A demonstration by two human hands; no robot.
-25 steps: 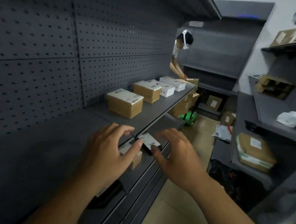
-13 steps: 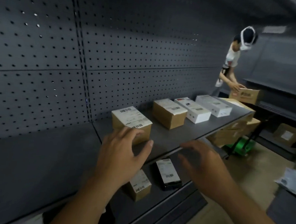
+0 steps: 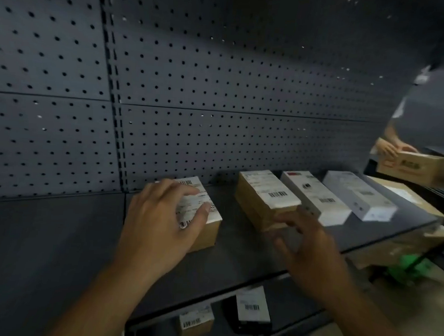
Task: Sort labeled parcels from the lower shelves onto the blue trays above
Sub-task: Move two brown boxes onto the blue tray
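My left hand [image 3: 160, 221] lies with fingers spread over the top of a brown labeled parcel [image 3: 206, 234] on the dark upper shelf [image 3: 236, 252]. My right hand [image 3: 307, 240] hovers open and blurred, just in front of a second brown labeled parcel [image 3: 263, 196]. Two white boxes [image 3: 315, 197] [image 3: 357, 194] stand further right on the same shelf. On the lower shelf [image 3: 290, 312] sit a small brown labeled parcel [image 3: 196, 322] and a flat black labeled parcel [image 3: 252, 310]. No blue tray is in view.
A dark pegboard wall [image 3: 220, 90] backs the shelves. At the far right another person's hands hold a cardboard box [image 3: 418, 167]. More cardboard boxes [image 3: 398, 246] and something green [image 3: 412, 267] sit below the shelf's right end.
Both hands have risen from the lower shelf to the upper one. My left hand now rests on the nearest brown parcel, and the view has turned toward the pegboard.
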